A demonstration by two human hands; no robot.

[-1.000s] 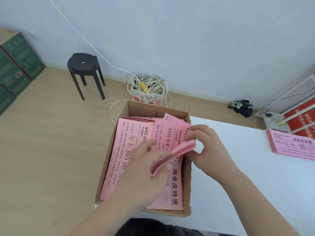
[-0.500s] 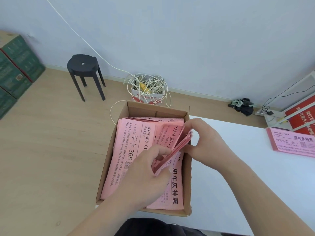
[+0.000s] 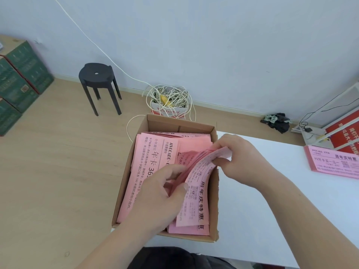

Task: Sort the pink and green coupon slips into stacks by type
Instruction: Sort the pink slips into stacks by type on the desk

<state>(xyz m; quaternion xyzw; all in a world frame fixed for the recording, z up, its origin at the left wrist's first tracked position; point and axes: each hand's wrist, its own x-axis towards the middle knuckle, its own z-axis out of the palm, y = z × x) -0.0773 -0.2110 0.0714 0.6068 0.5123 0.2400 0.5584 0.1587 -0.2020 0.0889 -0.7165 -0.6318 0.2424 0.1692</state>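
Wooden floor (image 3: 58,181) is seen across the left side, and a white worktop (image 3: 272,220) fills the lower right. Green cartons (image 3: 19,78) are stacked at the far left by the wall.

An open cardboard box (image 3: 171,122) is parked at the worktop's left edge, right in front of the person. It's packed with loose pink slips (image 3: 143,171) printed in black, laid flat in overlapping piles. A black stool (image 3: 97,74) is stood on the floor beyond the box, well apart from it.

A second stack of pink slips (image 3: 334,164) is laid on the worktop at the far right, near some red signs (image 3: 343,133) that are cut off by the frame.

Over the box's right half, a bundle of pink slips (image 3: 202,171) is held up between both hands and bent into a curve, edges fanned out a bit. The lower end is gripped by the left hand (image 3: 155,199), thumb laid on the printed face. The upper end is pinched by the right hand (image 3: 244,162), fingers curled over the top.

A tangle of white cable (image 3: 169,100) is piled on the floor just behind the box, and a dark cloth (image 3: 277,122) is dropped by the baseboard further right.
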